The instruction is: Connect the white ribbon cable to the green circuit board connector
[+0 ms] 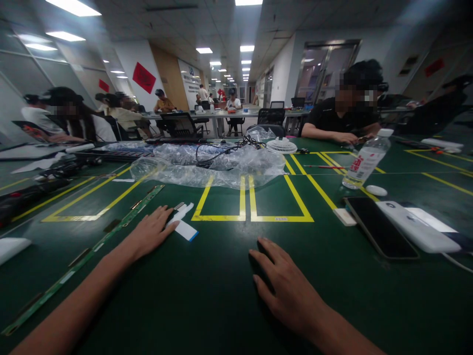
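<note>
My left hand point(152, 230) lies on the green tabletop point(218, 296) with its fingers stretched out. Its fingertips and thumb are at a white flat ribbon cable point(185, 230) with a blue end, and seem to touch it. Beside that hand a long, narrow green circuit board point(88, 255) runs diagonally along the left. Part of the board is hidden behind my left forearm. My right hand point(283, 281) rests palm down to the right of centre, fingers apart, holding nothing.
Clear plastic wrap point(221, 165) with black cables point(236, 148) lies across the far side. At right are a water bottle point(367, 160), a dark phone point(380, 227) and a white phone-like device point(424, 228). Yellow tape point(281, 218) marks the table. A person point(342, 108) sits opposite.
</note>
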Action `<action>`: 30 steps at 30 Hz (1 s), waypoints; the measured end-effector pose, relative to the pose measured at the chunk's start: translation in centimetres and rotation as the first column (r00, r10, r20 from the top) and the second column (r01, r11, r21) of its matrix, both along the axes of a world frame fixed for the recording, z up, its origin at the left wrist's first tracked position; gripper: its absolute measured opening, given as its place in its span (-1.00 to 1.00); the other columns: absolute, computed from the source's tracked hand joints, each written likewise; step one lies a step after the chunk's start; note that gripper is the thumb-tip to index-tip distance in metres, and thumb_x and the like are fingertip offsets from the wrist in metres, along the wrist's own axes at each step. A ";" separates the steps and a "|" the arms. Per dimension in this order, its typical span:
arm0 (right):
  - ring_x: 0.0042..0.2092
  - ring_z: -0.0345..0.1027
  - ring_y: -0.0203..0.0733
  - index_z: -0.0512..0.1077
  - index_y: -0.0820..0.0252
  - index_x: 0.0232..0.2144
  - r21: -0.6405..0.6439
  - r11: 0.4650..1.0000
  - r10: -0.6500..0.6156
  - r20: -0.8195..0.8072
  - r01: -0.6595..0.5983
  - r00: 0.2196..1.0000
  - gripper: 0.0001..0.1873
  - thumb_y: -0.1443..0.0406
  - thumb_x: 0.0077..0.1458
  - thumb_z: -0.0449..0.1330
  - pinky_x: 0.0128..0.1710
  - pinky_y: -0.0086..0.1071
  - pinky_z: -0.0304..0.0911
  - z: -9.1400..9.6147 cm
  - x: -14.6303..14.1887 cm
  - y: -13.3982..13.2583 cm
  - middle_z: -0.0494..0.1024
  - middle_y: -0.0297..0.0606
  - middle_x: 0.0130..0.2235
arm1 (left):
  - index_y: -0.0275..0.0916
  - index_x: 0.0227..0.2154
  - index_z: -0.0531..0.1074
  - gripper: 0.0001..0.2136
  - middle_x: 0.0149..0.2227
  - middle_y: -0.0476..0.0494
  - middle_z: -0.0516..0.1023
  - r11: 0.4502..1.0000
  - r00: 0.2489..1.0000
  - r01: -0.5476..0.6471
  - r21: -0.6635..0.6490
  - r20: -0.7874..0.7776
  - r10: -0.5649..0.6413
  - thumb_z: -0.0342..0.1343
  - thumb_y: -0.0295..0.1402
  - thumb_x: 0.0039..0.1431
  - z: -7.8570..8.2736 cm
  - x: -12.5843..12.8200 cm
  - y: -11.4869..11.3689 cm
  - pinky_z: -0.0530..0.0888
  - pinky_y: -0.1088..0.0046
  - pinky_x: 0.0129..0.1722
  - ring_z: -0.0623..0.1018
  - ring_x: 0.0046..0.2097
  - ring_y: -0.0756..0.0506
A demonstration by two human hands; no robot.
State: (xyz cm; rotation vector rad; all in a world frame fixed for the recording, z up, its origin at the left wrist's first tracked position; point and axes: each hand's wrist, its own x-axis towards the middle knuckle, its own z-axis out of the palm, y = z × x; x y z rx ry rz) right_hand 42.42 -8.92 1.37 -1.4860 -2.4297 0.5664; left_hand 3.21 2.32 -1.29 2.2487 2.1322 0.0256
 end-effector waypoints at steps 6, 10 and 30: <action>0.37 -0.07 0.09 0.25 0.15 0.28 0.012 1.000 0.003 0.006 -0.004 1.000 -0.43 0.24 0.24 0.08 0.30 0.05 -0.02 -0.2 0.1 0.0 0.08 -0.03 0.38 | -0.21 0.38 0.02 -0.31 0.42 -0.30 -0.05 0.960 0.960 0.273 -0.056 0.078 -0.269 -0.26 0.11 0.35 0.9 6.8 -2.4 0.00 -0.08 0.33 -0.01 0.41 -0.30; 0.37 -0.06 0.12 0.28 0.17 0.27 0.084 0.996 0.017 0.013 -0.018 1.000 -0.44 0.28 0.22 0.09 0.30 0.07 -0.01 -0.3 -0.2 -0.2 0.09 -0.01 0.37 | -0.05 0.37 0.05 -0.33 0.42 -0.24 -0.02 0.900 0.894 0.436 -0.016 0.116 -0.432 -0.12 0.14 0.31 1.1 10.7 -4.7 0.04 -0.11 0.31 0.03 0.41 -0.32; 0.23 0.23 0.10 0.34 0.21 0.21 0.187 0.979 0.058 0.122 -0.080 0.991 -0.53 0.22 0.32 -0.01 0.27 0.20 -0.03 0.4 -0.5 -0.5 0.40 -0.05 0.21 | -0.35 0.35 0.10 -0.30 0.40 -0.40 0.01 0.993 0.993 0.099 0.066 -0.066 -0.095 -0.29 0.08 0.35 -0.1 6.5 -1.8 0.08 -0.05 0.30 0.03 0.40 -0.35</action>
